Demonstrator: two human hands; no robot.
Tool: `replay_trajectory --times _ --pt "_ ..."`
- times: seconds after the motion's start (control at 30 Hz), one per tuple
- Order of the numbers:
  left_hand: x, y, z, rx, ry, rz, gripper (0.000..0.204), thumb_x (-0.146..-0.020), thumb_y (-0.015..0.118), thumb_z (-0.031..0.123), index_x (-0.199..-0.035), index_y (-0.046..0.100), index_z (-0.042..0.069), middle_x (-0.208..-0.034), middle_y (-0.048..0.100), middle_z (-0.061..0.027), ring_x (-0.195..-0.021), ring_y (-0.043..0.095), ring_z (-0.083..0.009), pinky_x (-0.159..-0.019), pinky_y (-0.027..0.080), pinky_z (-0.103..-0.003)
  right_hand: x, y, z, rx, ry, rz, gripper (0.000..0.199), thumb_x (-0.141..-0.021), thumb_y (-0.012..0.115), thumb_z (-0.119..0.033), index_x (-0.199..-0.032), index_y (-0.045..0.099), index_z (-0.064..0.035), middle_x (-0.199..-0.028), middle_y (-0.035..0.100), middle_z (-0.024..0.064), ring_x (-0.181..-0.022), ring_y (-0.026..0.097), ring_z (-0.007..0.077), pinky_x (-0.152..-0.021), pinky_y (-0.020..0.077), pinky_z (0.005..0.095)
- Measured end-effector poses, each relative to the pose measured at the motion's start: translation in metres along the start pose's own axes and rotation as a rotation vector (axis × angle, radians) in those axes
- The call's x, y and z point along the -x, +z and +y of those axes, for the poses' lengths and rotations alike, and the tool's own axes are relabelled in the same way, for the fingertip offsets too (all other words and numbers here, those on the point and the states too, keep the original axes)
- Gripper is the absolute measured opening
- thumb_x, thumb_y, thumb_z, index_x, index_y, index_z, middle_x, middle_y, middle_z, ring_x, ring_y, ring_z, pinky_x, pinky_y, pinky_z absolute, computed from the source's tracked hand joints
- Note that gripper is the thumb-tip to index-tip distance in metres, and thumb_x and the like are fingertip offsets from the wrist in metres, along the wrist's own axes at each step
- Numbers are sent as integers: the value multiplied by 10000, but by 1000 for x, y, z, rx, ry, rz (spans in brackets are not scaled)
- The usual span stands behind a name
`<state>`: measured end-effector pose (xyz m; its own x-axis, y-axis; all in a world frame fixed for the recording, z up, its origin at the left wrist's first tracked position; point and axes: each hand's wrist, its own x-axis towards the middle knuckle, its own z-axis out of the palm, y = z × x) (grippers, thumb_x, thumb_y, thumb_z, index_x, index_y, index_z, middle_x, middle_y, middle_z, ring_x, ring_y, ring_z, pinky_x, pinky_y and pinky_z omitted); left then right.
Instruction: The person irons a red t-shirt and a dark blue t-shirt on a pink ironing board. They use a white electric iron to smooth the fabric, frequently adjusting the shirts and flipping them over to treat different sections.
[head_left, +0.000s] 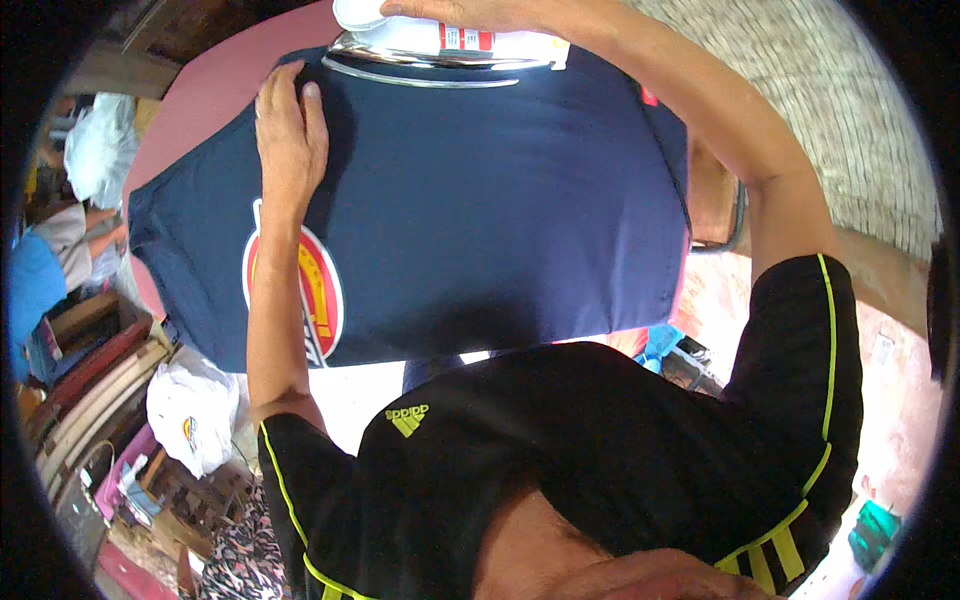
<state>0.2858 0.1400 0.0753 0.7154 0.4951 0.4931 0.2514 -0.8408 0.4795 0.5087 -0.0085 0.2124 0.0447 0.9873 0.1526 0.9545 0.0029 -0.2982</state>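
Now: left hand (290, 125) flat on shirt (500, 210) | right hand (450, 12) grips iron (440, 48) (far edge)

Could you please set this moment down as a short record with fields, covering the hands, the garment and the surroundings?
Left hand: left hand lies flat, palm down, on the navy shirt
Right hand: right hand grips the top of the iron
Iron: white body, shiny soleplate, resting on the shirt's far edge
Shirt: spread flat, round red and yellow emblem near the left forearm
Surface: pink board under the shirt
Surroundings: white bag lower left, woven wall at the right
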Motion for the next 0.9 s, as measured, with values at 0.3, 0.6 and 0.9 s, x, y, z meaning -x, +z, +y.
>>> replay_trajectory --times 0.3,0.6,0.9 --pt "16 24 21 -496 -27 -170 671 -994 415 495 -1484 368 39 -1591 280 -165 -1486 216 -359 -1169 166 -574 124 -55 78 139 19 -145 347 -953 577 -375 -1014 567 -33 -782 638 245 -751 643 442 -687 506 504" --pt "15 25 23 -521 -33 -153 698 -996 391 520 -1494 358 31 -1591 276 -181 -1484 208 -385 -1165 162 -579 213 -98 137 46 44 -176 246 -934 622 -282 -1001 576 -50 -823 635 200 -770 651 409 -700 515 468" --pt "15 25 6 -473 -18 -121 623 -1021 349 493 -1499 374 94 -1590 309 -121 -1477 248 -344 -1165 174 -567 122 -37 32 -1 12 -179 418 -948 557 -463 -983 579 -47 -807 635 258 -770 621 462 -697 477 531"
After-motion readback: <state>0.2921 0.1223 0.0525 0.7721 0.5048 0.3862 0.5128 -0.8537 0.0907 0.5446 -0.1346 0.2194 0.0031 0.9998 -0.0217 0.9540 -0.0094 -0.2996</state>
